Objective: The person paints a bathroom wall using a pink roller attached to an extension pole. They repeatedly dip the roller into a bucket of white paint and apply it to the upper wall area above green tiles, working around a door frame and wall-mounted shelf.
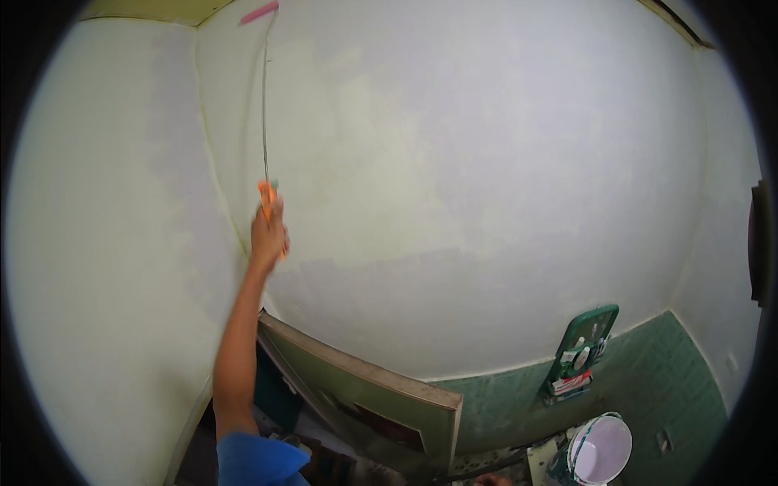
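High on the left, my left hand (269, 233) is wrapped round the orange handle of a paint roller (264, 121). My left arm reaches up in a blue sleeve. The long thin metal rod of the roller rises to a pink roller cover (259, 12), which lies close to the wall (502, 178) near the ceiling corner. That wall carries pale lilac patches over a yellowish-white ground. At the lower edge a small part of my right hand (493, 479) shows; its fingers are mostly cut off by the frame.
Below stands an open door (365, 368) with a worn top edge. A white bucket (600, 449) with lilac paint inside is at the lower right. A green wall caddy (579, 352) holding tubes and small boxes hangs above green tiles (494, 409).
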A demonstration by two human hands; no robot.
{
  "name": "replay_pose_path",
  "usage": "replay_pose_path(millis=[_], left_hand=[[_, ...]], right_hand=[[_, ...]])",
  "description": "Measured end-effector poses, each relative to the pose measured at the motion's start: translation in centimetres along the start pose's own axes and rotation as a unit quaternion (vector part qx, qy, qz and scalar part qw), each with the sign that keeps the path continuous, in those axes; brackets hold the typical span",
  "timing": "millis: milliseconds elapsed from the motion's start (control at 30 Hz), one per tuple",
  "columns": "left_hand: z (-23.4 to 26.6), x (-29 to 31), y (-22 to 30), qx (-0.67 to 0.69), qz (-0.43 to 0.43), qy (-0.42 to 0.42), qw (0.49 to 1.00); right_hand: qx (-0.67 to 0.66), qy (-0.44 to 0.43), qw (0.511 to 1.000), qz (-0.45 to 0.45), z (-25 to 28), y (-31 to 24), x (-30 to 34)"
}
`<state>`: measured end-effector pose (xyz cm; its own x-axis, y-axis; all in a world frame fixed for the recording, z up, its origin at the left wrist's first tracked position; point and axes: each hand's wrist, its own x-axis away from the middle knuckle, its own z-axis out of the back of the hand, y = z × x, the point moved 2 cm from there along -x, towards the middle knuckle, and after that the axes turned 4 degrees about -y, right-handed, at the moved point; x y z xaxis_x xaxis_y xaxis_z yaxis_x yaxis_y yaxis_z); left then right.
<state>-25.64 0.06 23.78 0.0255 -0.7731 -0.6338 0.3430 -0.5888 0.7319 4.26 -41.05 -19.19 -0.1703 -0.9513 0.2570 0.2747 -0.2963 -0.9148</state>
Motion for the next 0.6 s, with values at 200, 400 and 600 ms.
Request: replay_pose_path(millis=[200, 400, 600], left_hand=[[-0.2, 12.6, -7.1, -0.019, 0.024, 0.022, 0.999], [2.8, 1.5, -0.8, -0.035, -0.002, 0.017, 0.999], [1.6, 0.0, 0.1, 0.000, 0.025, 0.026, 0.999]], right_hand=[[0.073, -0.007, 0.997, -0.013, -0.4, 1.5, -0.4], [0.048, -0.028, 0.998, -0.011, -0.5, 2.8, -1.9], [0.082, -0.038, 0.994, -0.066, 1.3, -0.2, -0.5]])
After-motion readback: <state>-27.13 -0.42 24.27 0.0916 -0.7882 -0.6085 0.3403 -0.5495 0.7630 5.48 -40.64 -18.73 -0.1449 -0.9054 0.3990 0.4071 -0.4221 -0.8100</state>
